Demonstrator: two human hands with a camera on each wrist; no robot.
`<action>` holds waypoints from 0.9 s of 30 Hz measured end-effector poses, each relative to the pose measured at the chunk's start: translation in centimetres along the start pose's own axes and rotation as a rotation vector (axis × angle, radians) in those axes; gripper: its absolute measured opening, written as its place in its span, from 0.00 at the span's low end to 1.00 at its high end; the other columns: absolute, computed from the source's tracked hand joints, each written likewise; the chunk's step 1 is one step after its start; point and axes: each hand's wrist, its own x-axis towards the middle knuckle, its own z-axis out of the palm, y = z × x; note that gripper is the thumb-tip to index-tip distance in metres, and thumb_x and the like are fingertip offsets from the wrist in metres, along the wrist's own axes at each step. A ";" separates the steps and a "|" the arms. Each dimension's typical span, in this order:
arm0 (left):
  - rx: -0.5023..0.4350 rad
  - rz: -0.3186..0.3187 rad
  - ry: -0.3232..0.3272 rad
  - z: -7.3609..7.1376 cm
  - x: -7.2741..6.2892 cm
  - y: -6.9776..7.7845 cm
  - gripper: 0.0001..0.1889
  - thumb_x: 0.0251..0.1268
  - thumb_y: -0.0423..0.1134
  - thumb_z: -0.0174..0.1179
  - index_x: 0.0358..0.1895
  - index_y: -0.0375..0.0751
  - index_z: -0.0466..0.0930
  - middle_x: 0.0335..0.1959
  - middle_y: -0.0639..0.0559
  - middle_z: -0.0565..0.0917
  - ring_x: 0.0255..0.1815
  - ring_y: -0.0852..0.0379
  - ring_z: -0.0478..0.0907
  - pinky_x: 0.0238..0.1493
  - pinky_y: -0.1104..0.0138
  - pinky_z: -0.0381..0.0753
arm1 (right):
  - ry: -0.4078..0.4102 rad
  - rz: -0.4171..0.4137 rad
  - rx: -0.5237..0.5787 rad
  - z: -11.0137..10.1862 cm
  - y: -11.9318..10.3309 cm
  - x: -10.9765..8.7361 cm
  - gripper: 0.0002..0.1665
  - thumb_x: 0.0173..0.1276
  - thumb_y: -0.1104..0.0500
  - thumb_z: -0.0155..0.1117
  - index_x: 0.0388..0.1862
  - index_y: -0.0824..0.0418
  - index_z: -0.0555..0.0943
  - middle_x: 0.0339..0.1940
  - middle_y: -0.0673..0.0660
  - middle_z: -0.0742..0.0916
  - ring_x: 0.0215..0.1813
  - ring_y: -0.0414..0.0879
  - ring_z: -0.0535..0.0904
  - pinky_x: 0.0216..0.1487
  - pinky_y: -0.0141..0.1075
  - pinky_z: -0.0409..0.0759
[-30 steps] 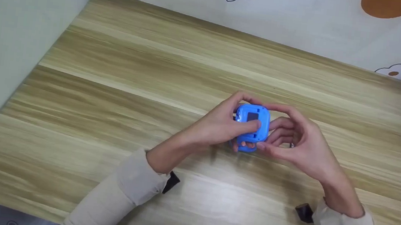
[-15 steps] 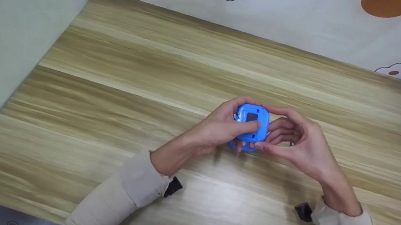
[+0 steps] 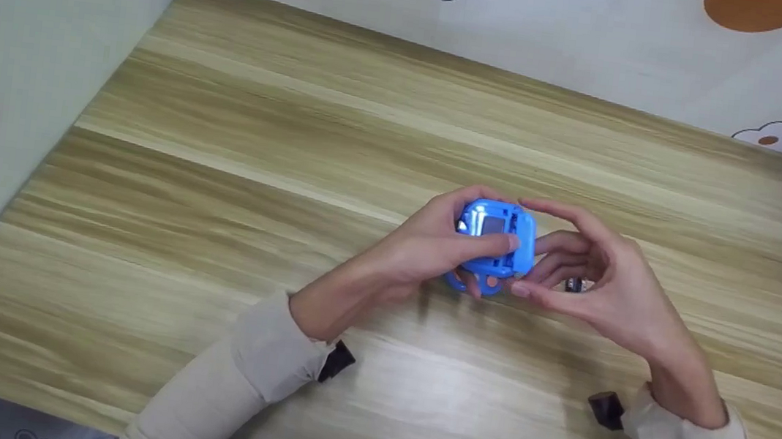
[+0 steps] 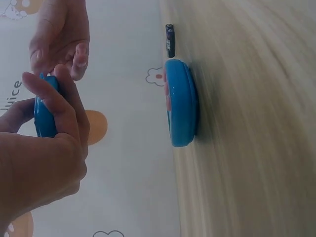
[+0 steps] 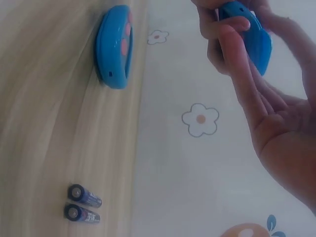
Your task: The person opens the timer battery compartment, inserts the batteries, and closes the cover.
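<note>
A blue rounded plastic device with a grey rectangle on its face is up in the air between both hands. My left hand grips it from the left, thumb lying across the face. Along its right side a blue strip-like cover stands apart, with a dark gap beside it. My right hand has its index finger and thumb at the top and bottom ends of that side, its other fingers bent behind. Below, on the table, lies a second blue device with pink buttons, largely hidden in the head view.
Two small cylindrical batteries lie side by side on the wood-grain table. A pale wall cloth with printed flowers borders the table's far edge. Each sleeve cuff has a black wrist piece on it.
The strip at the device's right side has shifted right, and a dark gap has appeared. My right hand has moved slightly right; my left thumb has slid a little the same way.
</note>
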 end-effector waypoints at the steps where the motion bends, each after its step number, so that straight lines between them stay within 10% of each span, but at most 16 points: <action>1: 0.003 -0.003 -0.003 -0.1 0.0 0.1 0.20 0.64 0.36 0.66 0.57 0.46 0.72 0.44 0.40 0.82 0.25 0.45 0.81 0.23 0.61 0.82 | 0.001 -0.010 0.009 -0.1 0.0 0.0 0.44 0.52 0.76 0.73 0.68 0.60 0.71 0.39 0.61 0.87 0.33 0.51 0.85 0.33 0.36 0.83; 12: 0.176 0.110 -0.181 -0.6 -0.1 0.2 0.46 0.48 0.24 0.73 0.68 0.50 0.54 0.59 0.46 0.70 0.53 0.50 0.75 0.51 0.62 0.78 | 0.022 0.037 -0.023 -0.8 0.4 0.0 0.40 0.50 0.76 0.75 0.62 0.61 0.73 0.41 0.59 0.87 0.31 0.52 0.84 0.31 0.38 0.83; 21: 0.524 0.225 0.032 -1.1 0.2 0.4 0.41 0.49 0.33 0.75 0.66 0.44 0.60 0.60 0.50 0.70 0.56 0.55 0.72 0.57 0.66 0.74 | -0.055 0.067 -0.426 -3.2 3.0 0.0 0.34 0.54 0.57 0.79 0.59 0.55 0.74 0.55 0.48 0.81 0.53 0.45 0.79 0.50 0.40 0.79; 27: 0.676 0.313 0.079 -1.0 0.2 0.5 0.38 0.47 0.42 0.78 0.63 0.43 0.69 0.56 0.53 0.70 0.54 0.59 0.70 0.57 0.68 0.71 | -0.145 0.200 -0.624 -3.3 5.7 0.2 0.32 0.52 0.51 0.80 0.53 0.59 0.78 0.64 0.58 0.75 0.65 0.56 0.67 0.62 0.56 0.67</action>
